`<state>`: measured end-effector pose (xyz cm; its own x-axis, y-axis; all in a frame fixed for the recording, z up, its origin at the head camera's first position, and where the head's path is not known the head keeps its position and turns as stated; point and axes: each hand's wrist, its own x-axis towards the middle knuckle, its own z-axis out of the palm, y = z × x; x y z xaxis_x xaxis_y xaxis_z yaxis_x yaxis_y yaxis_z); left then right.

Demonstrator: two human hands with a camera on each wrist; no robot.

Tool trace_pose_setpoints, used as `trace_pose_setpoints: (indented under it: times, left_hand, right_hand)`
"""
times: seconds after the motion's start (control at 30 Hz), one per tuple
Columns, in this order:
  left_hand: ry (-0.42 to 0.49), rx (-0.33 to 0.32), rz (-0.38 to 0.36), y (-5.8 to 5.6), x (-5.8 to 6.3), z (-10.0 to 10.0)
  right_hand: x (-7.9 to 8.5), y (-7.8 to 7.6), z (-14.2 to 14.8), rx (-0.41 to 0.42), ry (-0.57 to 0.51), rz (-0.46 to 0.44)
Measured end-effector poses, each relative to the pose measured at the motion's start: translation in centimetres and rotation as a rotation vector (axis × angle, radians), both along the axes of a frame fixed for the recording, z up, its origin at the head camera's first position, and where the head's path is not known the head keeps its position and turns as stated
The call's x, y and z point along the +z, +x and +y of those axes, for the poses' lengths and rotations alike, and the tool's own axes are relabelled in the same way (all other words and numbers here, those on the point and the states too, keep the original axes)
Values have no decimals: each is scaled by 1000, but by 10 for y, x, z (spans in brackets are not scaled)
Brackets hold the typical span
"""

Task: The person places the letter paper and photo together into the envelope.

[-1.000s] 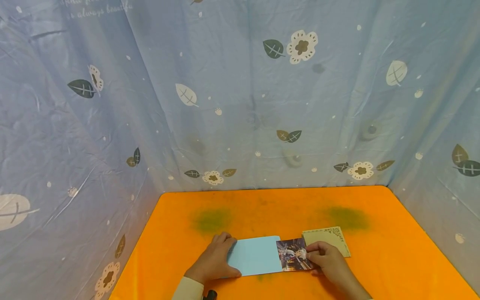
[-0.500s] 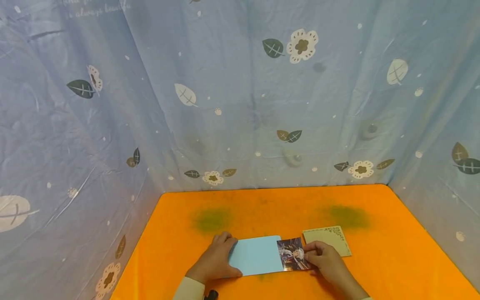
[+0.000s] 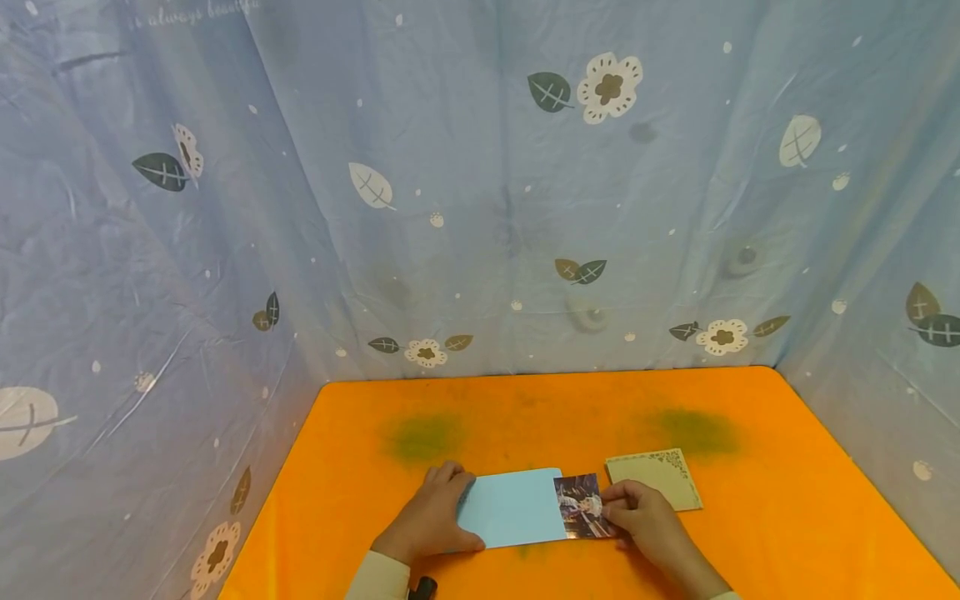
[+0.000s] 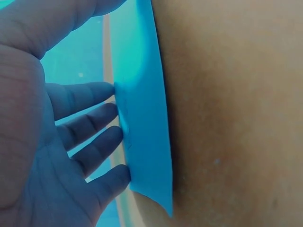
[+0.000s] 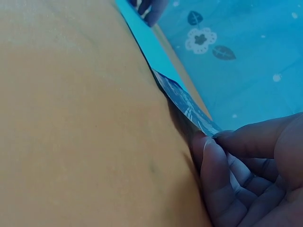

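Observation:
A light blue envelope (image 3: pixel 513 508) lies flat on the orange table, its long side running left to right. My left hand (image 3: pixel 429 518) holds its left end, thumb at the near edge and fingers at the far edge; fingertips (image 4: pixel 116 135) meet the paper's edge in the left wrist view. Out of the envelope's right end sticks a dark glossy picture card (image 3: pixel 579 507), its left part hidden inside. Thumb and index finger of my right hand (image 3: pixel 647 521) pinch the card's right edge, seen close in the right wrist view, where the card (image 5: pixel 187 106) bows slightly.
Partly behind my right hand lies a pale yellow-green paper (image 3: pixel 660 477) with a dark floral corner print. A small black object (image 3: pixel 424 588) shows by my left sleeve (image 3: pixel 380 575). Blue patterned curtains (image 3: pixel 465 275) enclose the orange table (image 3: pixel 517 417) at the back and sides.
My right hand has moved slightly left with the picture card, and less of the card shows outside the envelope. The left hand has stayed in place.

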<state>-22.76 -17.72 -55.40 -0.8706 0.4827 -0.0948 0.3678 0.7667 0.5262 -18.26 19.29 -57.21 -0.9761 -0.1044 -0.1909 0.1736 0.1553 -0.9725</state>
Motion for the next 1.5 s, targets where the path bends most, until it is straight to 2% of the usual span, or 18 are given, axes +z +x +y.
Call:
trace_pose_setpoints:
  times: [0.93, 1.5]
  left_hand:
    - [-1, 2, 14, 2, 0, 2]
    - [5, -1, -5, 1, 0, 1]
  right_hand:
    - [-1, 0, -12, -8, 15, 3]
    - [-5, -2, -18, 30, -19, 23]
